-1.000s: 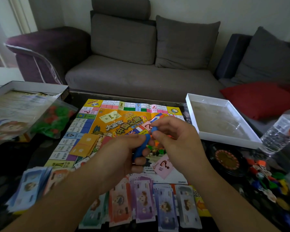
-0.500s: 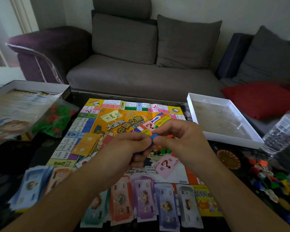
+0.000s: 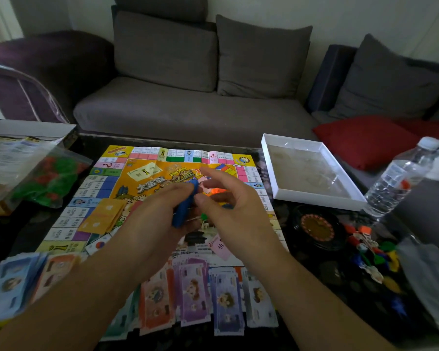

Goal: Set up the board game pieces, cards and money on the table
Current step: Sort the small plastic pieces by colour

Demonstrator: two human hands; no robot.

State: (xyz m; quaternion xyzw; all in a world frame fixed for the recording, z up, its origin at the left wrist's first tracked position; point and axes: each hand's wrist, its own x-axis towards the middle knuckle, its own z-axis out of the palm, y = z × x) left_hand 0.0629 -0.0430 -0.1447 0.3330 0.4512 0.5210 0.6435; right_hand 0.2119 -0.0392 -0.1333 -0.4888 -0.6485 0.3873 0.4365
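Holding a blue plastic game piece [image 3: 185, 203] above the middle of the colourful paper game board [image 3: 147, 173], the left hand [image 3: 160, 214] has its fingers curled around the piece's lower part. The right hand [image 3: 228, 198], at three o'clock of the piece, has let go: half a second ago its fingertips pinched the top of the piece, and now its fingers are spread and relaxed, just beside the piece and apart from it. A small orange piece [image 3: 217, 191] shows in the gap beyond its palm; whether the hand touches it cannot be told.

That release suggests the blue piece is now ready, perhaps separated or assembled, and the next step is likely to stand it on the board.

Paper banknotes in purple, orange and pale blue [image 3: 195, 295] lie fanned in a row at six o'clock, along the board's near edge. A stack of yellow cards [image 3: 104, 216] sits at nine o'clock of the hands. Loose coloured plastic tokens [image 3: 373, 252] lie at four o'clock on the dark table [image 3: 314, 269], not yet placed. An open white box tray [image 3: 312, 197] rests at two o'clock.
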